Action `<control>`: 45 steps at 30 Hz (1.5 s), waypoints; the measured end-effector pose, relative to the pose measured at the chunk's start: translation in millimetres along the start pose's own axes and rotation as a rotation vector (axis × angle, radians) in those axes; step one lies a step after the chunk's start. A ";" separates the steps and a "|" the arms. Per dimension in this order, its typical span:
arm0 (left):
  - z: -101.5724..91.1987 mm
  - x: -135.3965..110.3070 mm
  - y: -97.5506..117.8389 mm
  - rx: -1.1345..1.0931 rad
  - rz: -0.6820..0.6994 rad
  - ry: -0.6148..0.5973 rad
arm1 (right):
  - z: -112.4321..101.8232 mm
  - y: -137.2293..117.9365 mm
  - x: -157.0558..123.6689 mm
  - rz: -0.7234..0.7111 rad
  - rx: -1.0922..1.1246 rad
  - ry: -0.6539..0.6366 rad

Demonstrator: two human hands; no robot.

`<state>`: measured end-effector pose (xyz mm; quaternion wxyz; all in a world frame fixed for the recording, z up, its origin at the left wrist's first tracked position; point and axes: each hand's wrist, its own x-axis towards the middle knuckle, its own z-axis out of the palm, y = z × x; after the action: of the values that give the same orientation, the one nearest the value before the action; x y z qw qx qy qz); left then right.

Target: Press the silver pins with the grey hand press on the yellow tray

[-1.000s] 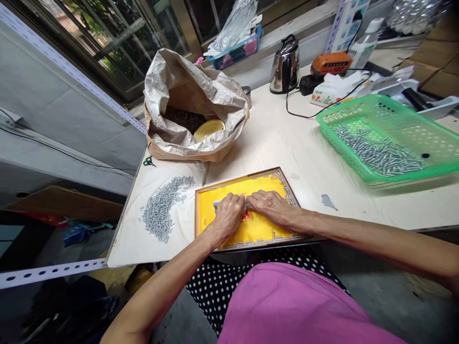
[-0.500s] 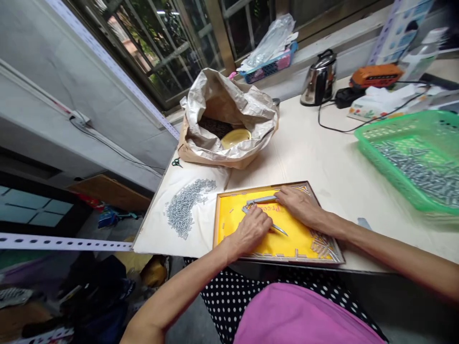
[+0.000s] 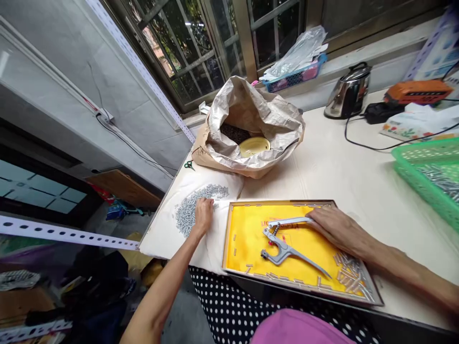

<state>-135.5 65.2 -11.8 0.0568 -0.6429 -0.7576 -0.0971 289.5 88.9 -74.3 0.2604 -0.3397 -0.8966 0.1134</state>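
Observation:
My left hand [image 3: 204,214] reaches to a pile of small silvery metal pins [image 3: 186,217] on the white cloth, its fingers drawn together at the pile's right edge. Whatever lies between the fingertips is too small to make out. My right hand [image 3: 333,227] holds the end of the upper handle of grey metal hole-punch-style pliers [image 3: 283,251]. The pliers' jaws and handles are spread wide, with a spring between the arms. They lie over a shallow tray [image 3: 226,239] with a yellow base, where loose small metal tubes [image 3: 349,274] are heaped in the near right corner.
Behind the tray stands an open paper sack [image 3: 247,165] with a yellow bowl [image 3: 254,146] inside. Green scissors [image 3: 189,165] lie by the table's left edge. To the right are a green basket [image 3: 412,165] of metal pieces, a steel kettle [image 3: 347,93] and a black cable [image 3: 373,147].
My left hand has left the pliers and moved left to the pin pile. The pliers, previously squeezed closer together and partly covered, now show spread. My right hand stays on the handle.

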 end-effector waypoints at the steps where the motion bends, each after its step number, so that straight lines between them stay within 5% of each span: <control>1: 3.2 6.7 -5.4 0.027 0.007 -0.038 | 1.6 -1.5 0.0 -0.001 0.009 -0.012; 8: 15.1 40.9 -10.9 0.085 0.273 -0.263 | -0.2 -3.5 4.6 0.039 0.039 -0.082; 18: 6.9 53.9 -7.7 -0.032 0.324 -0.264 | -2.2 -4.7 8.3 0.047 -0.022 -0.187; 23: -18.7 20.3 34.2 -0.473 0.067 -0.154 | 5.4 -20.4 22.5 0.056 -0.058 -0.120; 29: -42.2 -45.4 85.8 -0.999 -0.170 -0.369 | 2.8 -34.6 37.2 0.031 0.000 -0.109; 36: -31.3 -88.4 97.4 -0.900 -0.228 -0.488 | -7.9 -22.1 24.7 -0.032 -0.037 -0.138; 45: -18.8 -101.4 114.8 -0.821 -0.241 -0.584 | -14.6 -22.3 27.7 -0.057 -0.096 -0.132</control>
<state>-6.2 -18.9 -6.3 -0.4255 -0.5209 -0.7100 -0.2088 267.6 91.2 -42.8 0.1874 -0.3179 -0.9256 0.0847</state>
